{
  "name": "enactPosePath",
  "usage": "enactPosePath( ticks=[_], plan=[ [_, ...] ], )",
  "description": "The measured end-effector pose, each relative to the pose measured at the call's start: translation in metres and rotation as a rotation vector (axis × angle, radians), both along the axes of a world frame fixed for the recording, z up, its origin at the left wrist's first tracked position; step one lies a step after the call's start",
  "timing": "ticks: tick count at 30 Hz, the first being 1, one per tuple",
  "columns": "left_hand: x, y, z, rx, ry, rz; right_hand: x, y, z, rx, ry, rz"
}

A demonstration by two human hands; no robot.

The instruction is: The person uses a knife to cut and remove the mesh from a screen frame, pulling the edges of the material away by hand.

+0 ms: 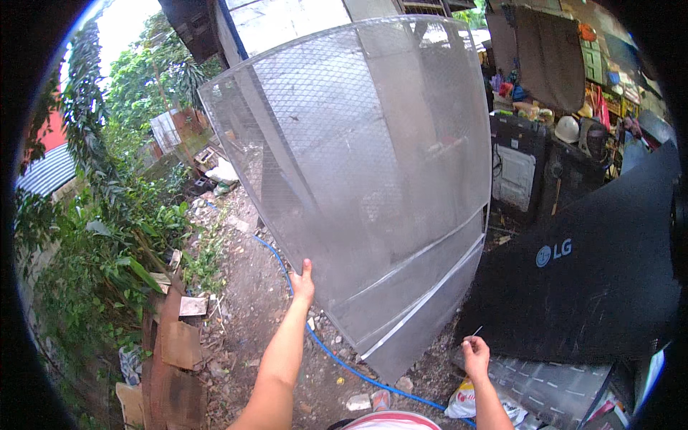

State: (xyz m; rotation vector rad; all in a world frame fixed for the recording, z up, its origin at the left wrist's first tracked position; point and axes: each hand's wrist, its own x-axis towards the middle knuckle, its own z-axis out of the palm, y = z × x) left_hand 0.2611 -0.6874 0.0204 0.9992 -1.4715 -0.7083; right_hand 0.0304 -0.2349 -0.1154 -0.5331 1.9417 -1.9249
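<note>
left hand (pixel 303 281) grips the edge of a large translucent sheet (pixel 365 172) held upright; right hand (pixel 475 356) pinches a thin wire (pixel 477 330).

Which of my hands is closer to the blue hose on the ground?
Left. The left hand grips the mesh sheet's edge right beside the blue hose; the right hand, pinching a thin wire, is farther off to the right.

A translucent plastic sheet (pixel 358 165) with a fine dotted, matt-grey finish; behind it, a smooth black matt plastic panel (pixel 595 287).
</note>
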Motion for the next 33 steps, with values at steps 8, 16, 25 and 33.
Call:
enactPosePath(
  ticks=[8, 16, 25, 33],
  plan=[
    [-0.011, 0.008, 0.003, 0.064, 0.033, -0.112, 0.003, 0.003, -0.001, 0.051, 0.046, -0.059],
    [-0.007, 0.001, -0.001, -0.007, -0.045, -0.053, 0.011, 0.006, 0.003, 0.065, -0.025, -0.037],
    [-0.015, 0.039, 0.024, 0.245, -0.208, -0.009, 0.011, 0.013, 0.002, 0.084, 0.014, -0.061],
    [-0.010, 0.062, 0.047, 0.106, 0.060, -0.194, 0.002, 0.007, 0.009, 0.082, 0.138, -0.032]
  ],
)
